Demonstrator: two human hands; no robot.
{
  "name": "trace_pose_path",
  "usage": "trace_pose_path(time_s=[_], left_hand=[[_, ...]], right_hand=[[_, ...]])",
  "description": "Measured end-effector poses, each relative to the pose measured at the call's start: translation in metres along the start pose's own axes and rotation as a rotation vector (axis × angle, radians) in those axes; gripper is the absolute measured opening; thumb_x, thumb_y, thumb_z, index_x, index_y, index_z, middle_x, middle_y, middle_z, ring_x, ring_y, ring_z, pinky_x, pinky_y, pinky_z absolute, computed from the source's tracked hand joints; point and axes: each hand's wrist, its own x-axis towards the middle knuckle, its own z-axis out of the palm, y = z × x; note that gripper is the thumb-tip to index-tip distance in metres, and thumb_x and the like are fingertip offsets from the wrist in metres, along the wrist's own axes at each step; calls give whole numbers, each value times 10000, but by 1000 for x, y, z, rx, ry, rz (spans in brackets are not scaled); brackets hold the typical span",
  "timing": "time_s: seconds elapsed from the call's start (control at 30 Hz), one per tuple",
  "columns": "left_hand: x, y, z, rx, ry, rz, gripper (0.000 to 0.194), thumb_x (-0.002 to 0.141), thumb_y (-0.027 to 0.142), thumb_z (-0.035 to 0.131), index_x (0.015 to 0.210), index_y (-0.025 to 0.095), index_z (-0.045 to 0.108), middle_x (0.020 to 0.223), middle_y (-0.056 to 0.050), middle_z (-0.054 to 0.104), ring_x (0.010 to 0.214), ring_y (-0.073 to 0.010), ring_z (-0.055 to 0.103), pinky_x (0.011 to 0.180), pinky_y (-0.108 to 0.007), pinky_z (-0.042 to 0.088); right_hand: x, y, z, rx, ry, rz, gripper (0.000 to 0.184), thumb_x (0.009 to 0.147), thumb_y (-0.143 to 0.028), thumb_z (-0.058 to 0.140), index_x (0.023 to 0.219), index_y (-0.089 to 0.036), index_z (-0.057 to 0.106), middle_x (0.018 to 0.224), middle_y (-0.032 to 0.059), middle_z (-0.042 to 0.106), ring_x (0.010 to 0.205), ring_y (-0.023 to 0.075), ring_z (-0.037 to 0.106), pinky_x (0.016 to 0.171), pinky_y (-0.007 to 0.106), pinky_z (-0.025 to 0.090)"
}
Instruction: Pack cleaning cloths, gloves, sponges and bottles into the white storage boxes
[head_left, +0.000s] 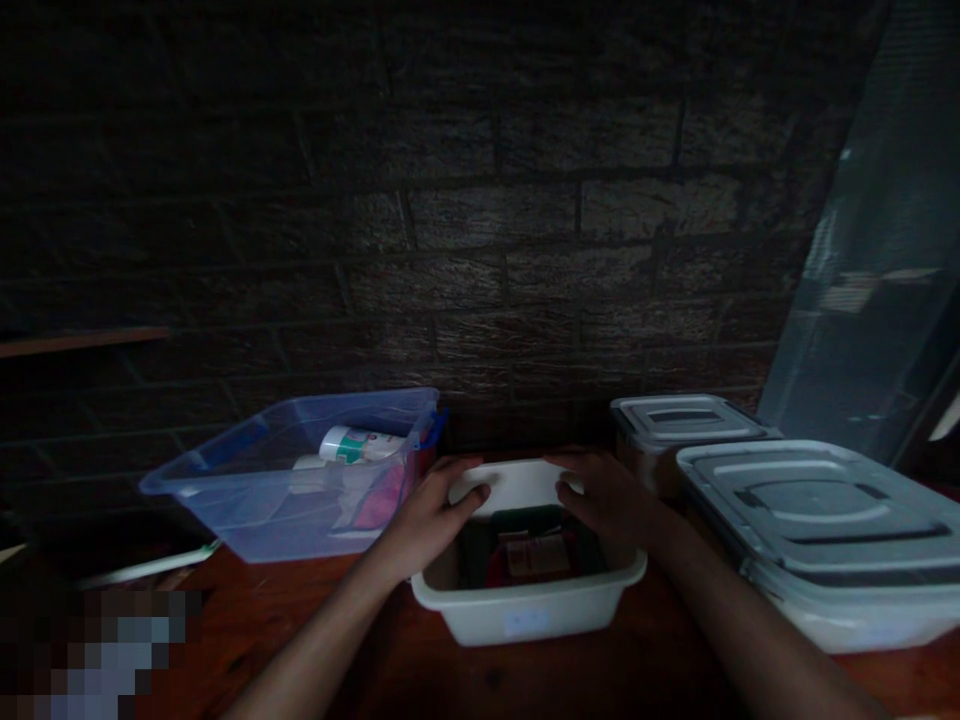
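A small white plastic bin (525, 610) stands on the wooden table in front of me, with a dark packet and reddish items inside. My left hand (431, 510) rests on its far left rim, fingers curled over the edge. My right hand (607, 495) lies on the far right rim, fingers also wrapped over it. Both hands grip the bin's back edge.
A clear blue tub (247, 500) with a white bottle (356, 443) and pink items stands at the left. Two grey-lidded containers (817, 510) sit at the right. A dark brick wall rises close behind. A glass panel leans at the far right.
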Motion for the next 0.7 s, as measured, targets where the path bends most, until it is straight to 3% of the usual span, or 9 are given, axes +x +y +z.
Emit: trace_pose_path(time_s=[0.2,0.3,0.4,0.5,0.6,0.7], left_hand=[[3,-5,-4,-4,-5,-33,499,953,503,522,1342,214,642,1390,-60,650,1328,-272,564,1174,-431,380],[6,-9,-10,54,-5,17,490,965,513,504,1338,227,642,1361,-67,662,1303,-287,572,1170,-453,382],[8,-13,-16,91,8,64,472,955,538,532,1311,252,648,1366,-65,656,1271,-297,590,1143,-459,415],[8,-8,-21,116,-3,94,443,955,540,541,1313,295,630,1366,-29,655,1245,-286,609,1114,-439,446],[9,6,-24,157,-8,122,451,946,574,530,1309,326,625,1380,-10,642,1266,-289,595,1107,-445,453],[13,21,-22,164,22,166,470,916,622,539,1253,319,666,1359,-20,653,1250,-303,604,1104,-466,455]], right_hand=[[-12,-26,-17,-150,59,136,436,955,-303,522,1346,-177,666,1270,149,699,1150,310,666,993,436,517],[-38,-45,-31,-129,115,43,437,964,-299,528,1377,-202,631,1318,110,677,1204,288,631,1041,412,494],[-75,-52,-52,-119,137,18,387,952,-290,563,1327,-261,652,1249,73,705,1117,258,665,958,382,542],[-113,-41,-80,-174,181,83,306,927,-289,597,1215,-273,699,1173,74,724,1038,254,687,880,365,577],[-145,-17,-107,-329,187,180,332,969,-271,540,1279,-252,657,1224,99,705,1091,274,683,921,405,576],[-166,6,-117,-464,179,243,399,953,-358,591,1324,-217,632,1245,119,704,1082,296,704,907,427,605]])
